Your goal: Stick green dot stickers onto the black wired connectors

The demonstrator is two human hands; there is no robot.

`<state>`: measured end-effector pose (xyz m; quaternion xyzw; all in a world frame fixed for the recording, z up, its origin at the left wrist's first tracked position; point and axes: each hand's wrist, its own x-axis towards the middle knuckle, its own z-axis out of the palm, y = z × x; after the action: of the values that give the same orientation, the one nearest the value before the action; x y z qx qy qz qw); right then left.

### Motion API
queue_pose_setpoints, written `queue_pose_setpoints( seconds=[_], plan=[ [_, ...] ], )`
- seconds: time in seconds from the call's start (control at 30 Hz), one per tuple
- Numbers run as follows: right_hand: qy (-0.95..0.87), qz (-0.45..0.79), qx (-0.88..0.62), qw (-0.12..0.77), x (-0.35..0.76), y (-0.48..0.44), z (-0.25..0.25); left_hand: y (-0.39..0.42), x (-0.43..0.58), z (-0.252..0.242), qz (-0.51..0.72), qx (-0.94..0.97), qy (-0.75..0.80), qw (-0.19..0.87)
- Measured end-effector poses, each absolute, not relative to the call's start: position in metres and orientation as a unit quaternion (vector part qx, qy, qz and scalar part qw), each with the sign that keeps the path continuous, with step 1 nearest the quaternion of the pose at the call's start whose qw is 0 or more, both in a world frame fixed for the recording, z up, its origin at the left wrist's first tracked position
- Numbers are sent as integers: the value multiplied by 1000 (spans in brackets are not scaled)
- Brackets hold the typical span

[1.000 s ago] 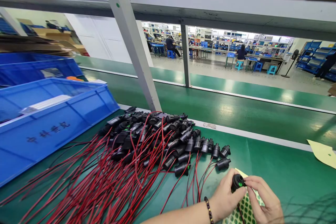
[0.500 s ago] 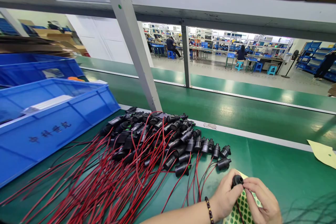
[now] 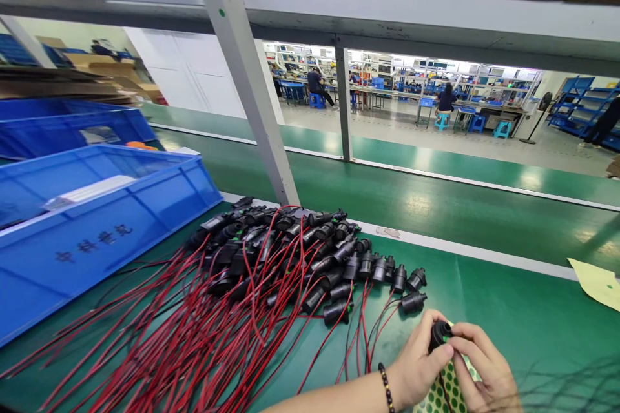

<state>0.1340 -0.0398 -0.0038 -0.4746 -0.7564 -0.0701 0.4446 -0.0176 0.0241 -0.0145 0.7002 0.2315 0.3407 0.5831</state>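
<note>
Near the bottom right, my left hand [image 3: 420, 353], with a beaded bracelet at its wrist, is closed around a small black pump [image 3: 440, 334]. Its nozzle points up and to the right. A dark wire runs down from it. My right hand [image 3: 482, 358] has its thumb and finger pinched together at the pump's right side, on a small green dot sticker [image 3: 446, 339] that lies against the black body. Beneath both hands is a pale yellow sheet of green dot stickers [image 3: 438, 393], partly covered by them.
A heap of black pumps [image 3: 334, 277] with long red and black wires [image 3: 232, 348] covers the bench's left half. Beside it stands a blue bin [image 3: 111, 239]. A slanted post [image 3: 247, 77] rises behind the heap. A yellow sheet piece [image 3: 598, 284] lies at right.
The pump has turned slightly in my left hand, and a green dot now shows on its side by my fingertips. The heap has not moved.
</note>
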Motion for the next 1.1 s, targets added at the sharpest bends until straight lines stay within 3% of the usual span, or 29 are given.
queue_pose_setpoints(
  seconds=[1.1],
  plan=[
    [-781,-64,-467,410,140,-40,-5,22,-14,-20,324,713,234,576]
  ],
)
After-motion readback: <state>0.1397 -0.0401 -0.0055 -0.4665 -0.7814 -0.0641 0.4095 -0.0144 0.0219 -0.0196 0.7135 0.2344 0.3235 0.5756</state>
